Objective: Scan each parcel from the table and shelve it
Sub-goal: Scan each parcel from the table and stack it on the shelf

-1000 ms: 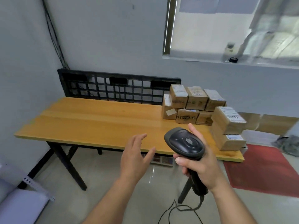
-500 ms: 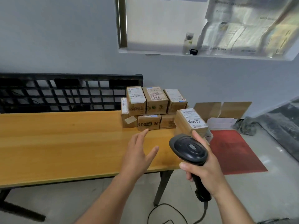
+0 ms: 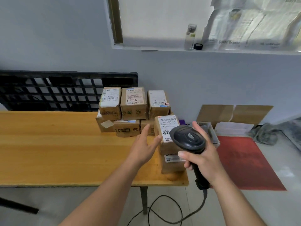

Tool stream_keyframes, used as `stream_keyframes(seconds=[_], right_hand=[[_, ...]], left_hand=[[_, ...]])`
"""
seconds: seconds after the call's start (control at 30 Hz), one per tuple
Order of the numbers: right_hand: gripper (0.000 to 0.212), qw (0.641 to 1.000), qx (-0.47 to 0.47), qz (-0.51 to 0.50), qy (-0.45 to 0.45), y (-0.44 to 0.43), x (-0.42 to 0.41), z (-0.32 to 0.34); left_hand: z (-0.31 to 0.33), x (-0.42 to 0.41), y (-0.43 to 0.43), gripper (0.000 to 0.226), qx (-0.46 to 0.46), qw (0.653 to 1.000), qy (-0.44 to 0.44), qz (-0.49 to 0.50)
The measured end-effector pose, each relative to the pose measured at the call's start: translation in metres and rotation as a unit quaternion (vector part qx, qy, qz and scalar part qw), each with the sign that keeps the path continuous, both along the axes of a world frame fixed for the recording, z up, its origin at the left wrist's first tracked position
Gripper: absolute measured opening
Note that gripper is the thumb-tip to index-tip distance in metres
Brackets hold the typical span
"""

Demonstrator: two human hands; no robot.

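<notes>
Wooden table [image 3: 57, 152], plank top, dark legs. Parcels clustered toward far right corner: bottom row of cardboard boxes [image 3: 127, 130] directly on surface, three more stacked on top. Separate two-box stack [image 3: 172, 163] at right edge, near front right corner; lower box on wood. Left and front stretch bare.

Even, soft indoor light, fairly bright, probably daylight from the window [image 3: 162, 22] upper centre. No hard shadows; faint soft shade under the parcels on the wooden surface [image 3: 57, 152]. Mild sheen on the floor [image 3: 268, 206] lower right. Wide-angle bending shows at the edges: window sill [image 3: 244, 52] tilts, surface edge curves. Slight motion softness overall; parcel labels only partly legible. Corners are smeared.
</notes>
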State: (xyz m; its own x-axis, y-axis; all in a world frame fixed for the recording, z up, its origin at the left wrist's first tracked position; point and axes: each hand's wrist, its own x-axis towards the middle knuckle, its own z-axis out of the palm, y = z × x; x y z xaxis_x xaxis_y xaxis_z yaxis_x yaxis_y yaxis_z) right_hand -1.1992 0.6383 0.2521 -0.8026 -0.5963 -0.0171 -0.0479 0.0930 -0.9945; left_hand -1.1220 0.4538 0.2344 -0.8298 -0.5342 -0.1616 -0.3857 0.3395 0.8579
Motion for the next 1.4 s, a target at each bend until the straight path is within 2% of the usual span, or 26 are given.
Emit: stream_keyframes(seconds=[0.17,0.3,0.57,0.7,0.8,1.0,1.4], right_hand=[[0.102,0.999,0.012,0.037,-0.037,-0.005,-0.034,-0.011],[0.101,0.997,0.010,0.055,-0.053,-0.009,-0.045,-0.021],[0.096,0.997,0.014,0.059,-0.055,-0.011,-0.038,-0.021],[0.098,0.996,0.000,0.072,-0.057,-0.006,-0.030,-0.016],[0.102,0.994,-0.015,0.097,-0.053,-0.005,-0.013,-0.007],[0.094,0.984,-0.057,0.164,-0.026,-0.019,0.033,0.017],[0.093,0.946,-0.115,0.302,0.007,-0.060,0.121,0.062]], left_hand=[[-0.004,-0.029,0.014,0.071,0.096,0.995,-0.026,-0.009],[-0.014,-0.036,0.017,0.066,0.139,0.990,-0.039,0.001],[-0.025,-0.028,0.021,0.066,0.215,0.976,-0.024,0.021],[-0.024,-0.008,0.022,0.073,0.234,0.972,0.009,0.031],[-0.015,0.018,0.019,0.084,0.230,0.971,0.047,0.046],[0.007,0.085,0.008,0.115,0.184,0.973,0.101,0.093],[0.033,0.216,-0.023,0.110,0.021,0.955,0.165,0.247]])
